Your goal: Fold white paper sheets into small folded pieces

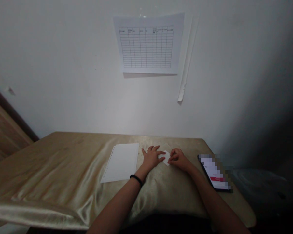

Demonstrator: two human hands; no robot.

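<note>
A small piece of white paper (166, 159) lies on or just above the cloth-covered table, between my two hands. At its left edge are the thumb and index finger of my left hand (151, 157), while the other fingers of that hand are spread out over the cloth. My right hand (179, 160) pinches the paper's right side, its fingers curled inward and partly covering it. A dark band (136, 179) circles my left wrist. Beside my left hand lies a stack of white loose-leaf paper (123, 162) with punched holes along its left side.
A satiny gold-beige cloth (70, 169) with folds covers the table. Near the right edge rests a phone (215, 174) with its screen lit. On the wall behind hang a printed table sheet (147, 47) and a white strip (186, 61).
</note>
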